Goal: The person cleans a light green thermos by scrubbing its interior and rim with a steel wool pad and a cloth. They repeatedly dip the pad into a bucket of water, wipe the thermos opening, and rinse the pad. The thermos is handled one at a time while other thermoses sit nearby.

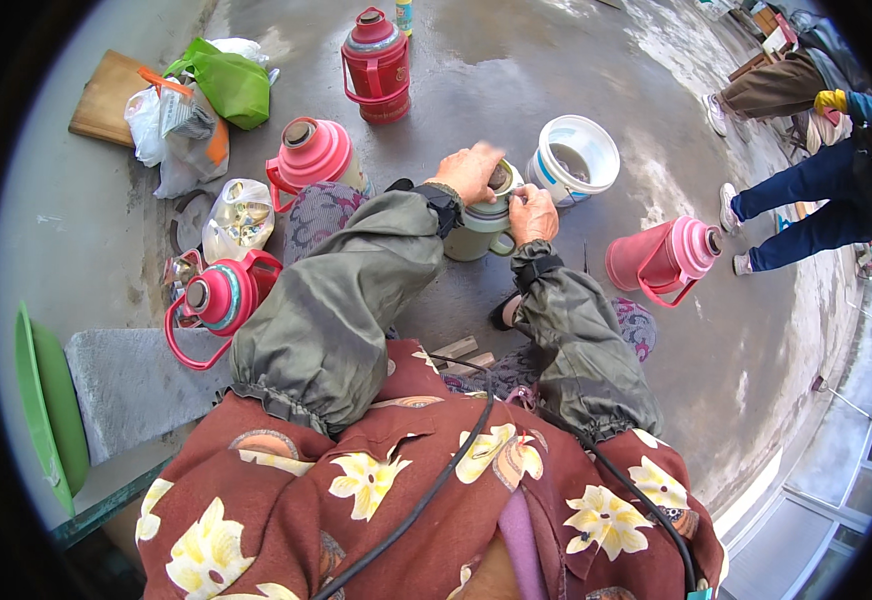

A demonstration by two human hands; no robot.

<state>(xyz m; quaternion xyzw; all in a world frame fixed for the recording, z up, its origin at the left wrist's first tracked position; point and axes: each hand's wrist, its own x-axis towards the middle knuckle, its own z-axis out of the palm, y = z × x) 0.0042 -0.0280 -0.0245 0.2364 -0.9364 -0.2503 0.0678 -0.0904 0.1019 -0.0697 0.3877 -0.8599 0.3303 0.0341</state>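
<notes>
Between my knees stands a pale green thermos flask [470, 240] with a handle on its near right side and a brown cork [499, 178] in its mouth. My left hand [468, 172] curves round the far left of the flask's top, its fingertips slightly blurred next to the cork. At the right of the collar, the bent fingers of my right hand [533, 214] grip the rim. Just beyond, a white plastic bucket [546, 183] holds some greyish liquid.
Pink and red thermos flasks stand around: one [376, 85] ahead, one [318, 155] by my left knee, one [226, 295] at left, one [661, 258] tilted at right. Plastic bags [181, 150] and a wooden board [111, 100] lie far left. People stand at right.
</notes>
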